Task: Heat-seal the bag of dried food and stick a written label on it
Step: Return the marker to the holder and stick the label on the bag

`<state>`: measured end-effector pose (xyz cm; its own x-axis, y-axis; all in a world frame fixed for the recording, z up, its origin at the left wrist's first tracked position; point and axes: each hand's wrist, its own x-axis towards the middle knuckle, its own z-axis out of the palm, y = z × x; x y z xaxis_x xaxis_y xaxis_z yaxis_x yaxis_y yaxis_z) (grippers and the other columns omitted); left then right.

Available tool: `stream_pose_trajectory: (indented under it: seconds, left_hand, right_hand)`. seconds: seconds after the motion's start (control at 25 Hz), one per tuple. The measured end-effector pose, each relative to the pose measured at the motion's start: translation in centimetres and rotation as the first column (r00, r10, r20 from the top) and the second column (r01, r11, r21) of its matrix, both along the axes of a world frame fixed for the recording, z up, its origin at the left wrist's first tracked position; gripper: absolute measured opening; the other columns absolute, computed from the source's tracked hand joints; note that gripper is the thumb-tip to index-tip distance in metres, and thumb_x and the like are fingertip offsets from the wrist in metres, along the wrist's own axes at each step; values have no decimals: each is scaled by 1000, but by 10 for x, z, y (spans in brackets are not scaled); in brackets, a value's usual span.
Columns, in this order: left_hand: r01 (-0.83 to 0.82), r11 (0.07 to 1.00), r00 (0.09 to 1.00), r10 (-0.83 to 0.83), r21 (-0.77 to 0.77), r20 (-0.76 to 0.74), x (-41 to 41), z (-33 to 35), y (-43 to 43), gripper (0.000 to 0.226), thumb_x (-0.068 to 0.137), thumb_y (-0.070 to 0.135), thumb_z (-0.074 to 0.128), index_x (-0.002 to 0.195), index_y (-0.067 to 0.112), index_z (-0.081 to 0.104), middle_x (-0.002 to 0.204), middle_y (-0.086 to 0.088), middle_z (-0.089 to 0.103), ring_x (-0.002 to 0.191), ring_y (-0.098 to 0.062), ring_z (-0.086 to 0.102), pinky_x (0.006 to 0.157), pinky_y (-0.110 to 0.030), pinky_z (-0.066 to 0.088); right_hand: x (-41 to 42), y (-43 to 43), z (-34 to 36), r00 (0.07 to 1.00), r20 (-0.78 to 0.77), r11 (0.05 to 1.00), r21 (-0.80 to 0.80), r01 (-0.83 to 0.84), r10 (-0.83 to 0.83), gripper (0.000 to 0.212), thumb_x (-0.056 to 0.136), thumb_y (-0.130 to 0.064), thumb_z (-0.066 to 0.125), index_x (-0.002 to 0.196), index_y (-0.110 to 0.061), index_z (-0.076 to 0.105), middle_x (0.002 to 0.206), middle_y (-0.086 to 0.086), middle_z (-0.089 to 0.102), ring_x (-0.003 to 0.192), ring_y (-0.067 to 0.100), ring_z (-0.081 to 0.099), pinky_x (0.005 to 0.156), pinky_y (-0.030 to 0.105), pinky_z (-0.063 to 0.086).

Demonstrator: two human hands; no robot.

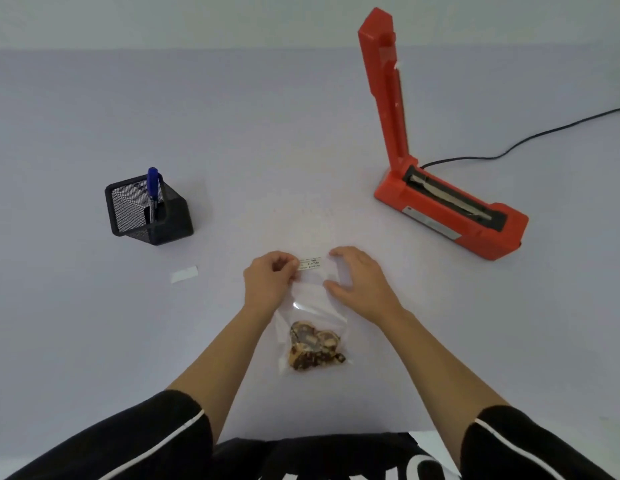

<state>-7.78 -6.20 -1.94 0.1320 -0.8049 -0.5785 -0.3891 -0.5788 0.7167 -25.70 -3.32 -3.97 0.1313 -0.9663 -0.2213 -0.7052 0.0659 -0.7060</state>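
Black sleeves [135,441] cross the lilac table [94,323], with a white wall [197,19] beyond the hands. The left hand [267,282] pinches the label [310,264], and the right hand [360,282] rests spread on the bag [312,306].

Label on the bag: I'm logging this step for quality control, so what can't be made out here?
Head view:
- label writing: too small, blurred.
- Label's left end: covered by the left hand pinching it.
- bag seal line: clear film, not discernible.
- sealer cord: cut off by the right edge.
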Motion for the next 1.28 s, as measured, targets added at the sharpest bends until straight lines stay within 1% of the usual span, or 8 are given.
stream_pose_trajectory:
  seconds: [0.28,0.56,0.8,0.92,1.0,1.12,1.16,1.28]
  left_hand:
    - [154,983,971,-131,-103,201,-1,-1,1,11,88,18,60,86,14,70,78,-1,70,79,-17,65,70,-16,43]
    - [184,972,956,-141,-148,258,-5,-2,4,12,89,16,59,88,11,70,78,-1,70,73,-13,61,67,-15,40]
    - [185,967,955,-135,-177,264,-7,-3,7,11,89,16,59,90,10,69,81,0,68,75,-13,60,75,-24,48]
    - [251,928,928,-149,-277,342,-5,-2,14,16,90,17,58,103,9,65,100,-7,65,84,-22,63,77,-32,51]
    - [448,813,817,-203,-372,540,-5,-5,24,27,91,22,55,115,10,61,116,-12,60,90,-27,61,74,-38,52]
    - [712,670,499,-272,-211,822,-9,-12,43,43,92,46,41,129,26,54,138,-11,51,100,-27,50,68,-38,42]
    - [721,677,458,-302,-150,836,-10,-15,48,47,92,52,36,131,31,51,144,-10,45,103,-27,48,68,-38,39]
    - [680,732,464,-383,-44,799,-9,-21,51,49,91,58,24,133,42,45,153,-5,32,109,-28,47,69,-39,37]
  right_hand:
    - [-1,3,-7,998,-39,996,-78,-52,49,43,79,-28,62,121,-17,53,128,1,54,120,18,45,103,37,33]
    - [-1,16,-22,974,-188,969,-183,-165,130,41,91,-32,43,131,-24,46,138,8,47,129,18,34,101,35,29]
    - [-2,16,-25,963,-231,960,-210,-187,137,37,91,-33,43,124,-24,56,137,9,49,129,18,35,99,33,29]
    - [-2,16,-26,961,-239,955,-226,-192,137,36,91,-33,44,122,-23,59,137,9,50,129,19,37,98,33,30]
    - [-2,16,-26,961,-245,952,-239,-189,130,35,91,-33,44,121,-23,59,136,9,51,128,19,38,98,35,32]
    - [-1,17,-27,956,-266,948,-253,-196,127,33,92,-34,45,119,-23,60,135,9,51,128,20,38,98,37,35]
    - [-1,18,-28,954,-273,946,-256,-198,126,33,92,-34,46,120,-23,59,135,9,51,128,20,39,98,37,35]
    - [0,17,-29,954,-277,944,-269,-191,114,33,92,-34,47,121,-24,58,135,9,52,128,20,40,98,35,30]
